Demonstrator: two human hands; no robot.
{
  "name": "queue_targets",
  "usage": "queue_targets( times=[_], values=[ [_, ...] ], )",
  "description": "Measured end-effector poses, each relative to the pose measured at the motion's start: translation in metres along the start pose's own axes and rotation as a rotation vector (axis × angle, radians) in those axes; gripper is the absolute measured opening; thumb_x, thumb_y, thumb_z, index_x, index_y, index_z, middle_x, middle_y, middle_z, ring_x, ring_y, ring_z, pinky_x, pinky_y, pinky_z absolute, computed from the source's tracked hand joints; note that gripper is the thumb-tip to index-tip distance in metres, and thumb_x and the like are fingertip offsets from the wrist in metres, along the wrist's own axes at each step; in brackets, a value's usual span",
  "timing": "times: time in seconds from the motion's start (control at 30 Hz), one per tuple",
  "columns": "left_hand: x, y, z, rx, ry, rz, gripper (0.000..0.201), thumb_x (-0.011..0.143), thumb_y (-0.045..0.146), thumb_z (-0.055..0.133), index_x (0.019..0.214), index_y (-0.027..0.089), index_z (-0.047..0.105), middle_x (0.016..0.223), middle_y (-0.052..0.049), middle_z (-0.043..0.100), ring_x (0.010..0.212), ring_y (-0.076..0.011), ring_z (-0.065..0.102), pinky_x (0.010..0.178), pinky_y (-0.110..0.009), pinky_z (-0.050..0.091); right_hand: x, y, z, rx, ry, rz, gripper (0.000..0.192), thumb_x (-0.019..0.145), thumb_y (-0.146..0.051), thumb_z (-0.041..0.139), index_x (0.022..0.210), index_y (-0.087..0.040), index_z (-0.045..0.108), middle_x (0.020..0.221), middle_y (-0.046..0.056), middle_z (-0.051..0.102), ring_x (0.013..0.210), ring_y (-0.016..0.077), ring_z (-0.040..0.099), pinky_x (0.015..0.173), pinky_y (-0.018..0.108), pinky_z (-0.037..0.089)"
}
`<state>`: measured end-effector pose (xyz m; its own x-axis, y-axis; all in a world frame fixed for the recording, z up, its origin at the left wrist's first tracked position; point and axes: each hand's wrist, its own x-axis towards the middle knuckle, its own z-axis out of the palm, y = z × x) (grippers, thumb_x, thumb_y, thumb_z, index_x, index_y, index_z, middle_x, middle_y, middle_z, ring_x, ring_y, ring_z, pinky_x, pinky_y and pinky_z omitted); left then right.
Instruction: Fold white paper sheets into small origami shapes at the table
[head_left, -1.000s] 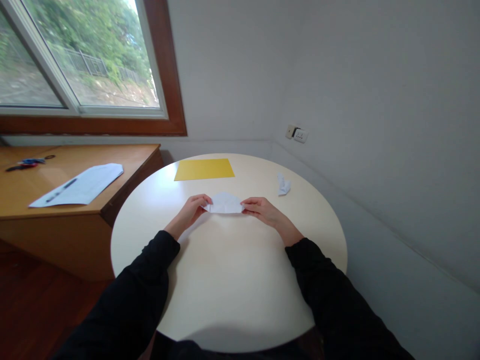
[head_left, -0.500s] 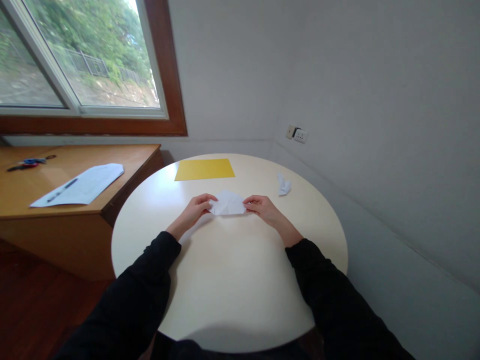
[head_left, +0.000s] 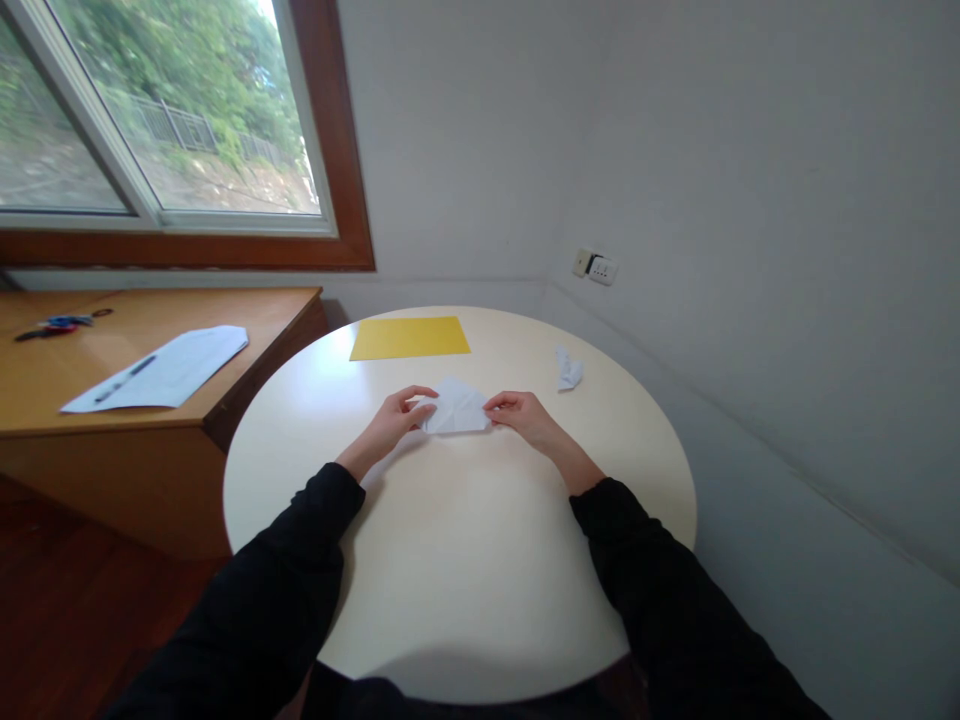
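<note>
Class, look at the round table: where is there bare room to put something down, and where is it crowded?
Bare: the near half of the table, between the sleeves, and the left rim beside the left hand. Crowded: the middle, where both hands hold the white paper, right hand; the far edge has the yellow sheet and the crumpled scrap.

Folded paper (head_left: 457,408) on table (head_left: 465,560), between left hand (head_left: 397,418) and right hand (head_left: 521,415). Flat sheet (head_left: 409,338) behind; crumpled scrap (head_left: 568,369) to the right.

Both arms stretched forward; left hand (head_left: 396,417) and right hand (head_left: 523,414) pinched, fingertips facing inward
</note>
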<state>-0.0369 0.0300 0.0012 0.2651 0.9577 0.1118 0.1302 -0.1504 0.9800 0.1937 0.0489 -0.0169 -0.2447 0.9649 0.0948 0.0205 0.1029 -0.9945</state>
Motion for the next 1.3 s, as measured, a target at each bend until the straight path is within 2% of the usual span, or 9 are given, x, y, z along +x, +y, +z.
queue_targets(
  times=[0.2,0.33,0.53,0.73,0.83,0.93,1.1,1.17,1.3],
  values=[
    [0.001,-0.006,0.012,0.032,0.176,0.003,0.032,0.065,0.039,0.06,0.085,0.014,0.058,0.058,0.003,0.05,0.049,-0.0077,0.042,0.045,-0.019,0.029,0.0,-0.002,0.003,-0.033,-0.01,-0.026,0.018,0.052,-0.024,0.072,0.066,-0.015,0.065,0.061,-0.001,0.061,0.058,0.0101,0.053,0.062,0.026,0.041],
    [0.0,-0.01,0.014,0.055,0.157,0.007,0.034,0.062,0.034,0.064,0.088,0.015,0.055,0.062,0.004,0.051,0.048,-0.0069,0.041,0.044,-0.019,0.029,0.0,-0.003,0.005,-0.034,-0.012,-0.029,0.018,0.052,-0.024,0.072,0.066,-0.015,0.065,0.059,-0.002,0.06,0.056,0.0099,0.052,0.061,0.026,0.041],
    [-0.002,-0.003,0.013,0.131,0.117,0.079,0.049,0.05,0.029,0.073,0.094,0.017,0.054,0.074,0.002,0.054,0.058,-0.0086,0.046,0.051,-0.019,0.034,0.001,-0.001,0.004,-0.015,0.001,-0.03,0.018,0.051,-0.024,0.073,0.065,-0.015,0.065,0.059,-0.002,0.06,0.056,0.0093,0.052,0.06,0.025,0.04],
    [-0.001,0.0,0.012,0.087,0.169,0.022,0.035,0.069,0.043,0.057,0.089,0.014,0.057,0.062,0.001,0.051,0.053,-0.0094,0.043,0.046,-0.019,0.029,0.001,-0.002,0.004,-0.004,-0.001,-0.032,0.018,0.051,-0.024,0.073,0.065,-0.015,0.065,0.059,-0.002,0.061,0.056,0.0094,0.052,0.06,0.025,0.041],
    [0.001,-0.005,0.01,0.121,0.185,0.047,0.033,0.067,0.038,0.06,0.091,0.014,0.057,0.06,0.002,0.049,0.053,-0.0097,0.043,0.048,-0.02,0.03,0.001,-0.002,0.005,-0.008,0.005,-0.036,0.018,0.051,-0.024,0.073,0.065,-0.015,0.065,0.06,-0.002,0.061,0.056,0.0094,0.052,0.06,0.025,0.041],
    [0.003,-0.011,0.009,0.227,0.177,0.105,0.042,0.06,0.028,0.066,0.099,0.016,0.055,0.069,0.001,0.053,0.061,-0.0114,0.048,0.056,-0.023,0.038,0.001,-0.002,0.006,-0.025,0.008,-0.037,0.018,0.052,-0.025,0.072,0.066,-0.015,0.066,0.06,-0.001,0.061,0.056,0.0097,0.052,0.06,0.026,0.041],
    [0.003,-0.013,0.01,0.316,0.148,0.231,0.08,0.047,0.026,0.077,0.12,0.021,0.044,0.109,-0.008,0.053,0.095,-0.0204,0.05,0.079,-0.031,0.041,0.004,0.001,0.004,-0.045,0.033,-0.054,0.019,0.053,-0.026,0.071,0.067,-0.015,0.066,0.06,-0.001,0.061,0.056,0.0101,0.052,0.059,0.026,0.04],
    [0.002,-0.008,0.01,0.289,0.21,0.206,0.084,0.048,0.031,0.078,0.123,0.022,0.041,0.112,-0.009,0.051,0.099,-0.0219,0.049,0.082,-0.034,0.041,0.005,0.002,0.003,-0.049,0.045,-0.055,0.02,0.053,-0.027,0.071,0.068,-0.015,0.066,0.06,-0.001,0.061,0.056,0.0101,0.051,0.059,0.026,0.039],
    [0.001,0.0,0.008,0.005,0.318,0.022,0.066,0.068,0.045,0.062,0.124,0.022,0.037,0.098,-0.007,0.054,0.086,-0.0169,0.055,0.077,-0.032,0.045,0.004,0.003,0.001,-0.057,0.083,-0.07,0.019,0.055,-0.028,0.07,0.069,-0.015,0.066,0.061,-0.001,0.062,0.055,0.0098,0.051,0.058,0.025,0.038]
  ],
)
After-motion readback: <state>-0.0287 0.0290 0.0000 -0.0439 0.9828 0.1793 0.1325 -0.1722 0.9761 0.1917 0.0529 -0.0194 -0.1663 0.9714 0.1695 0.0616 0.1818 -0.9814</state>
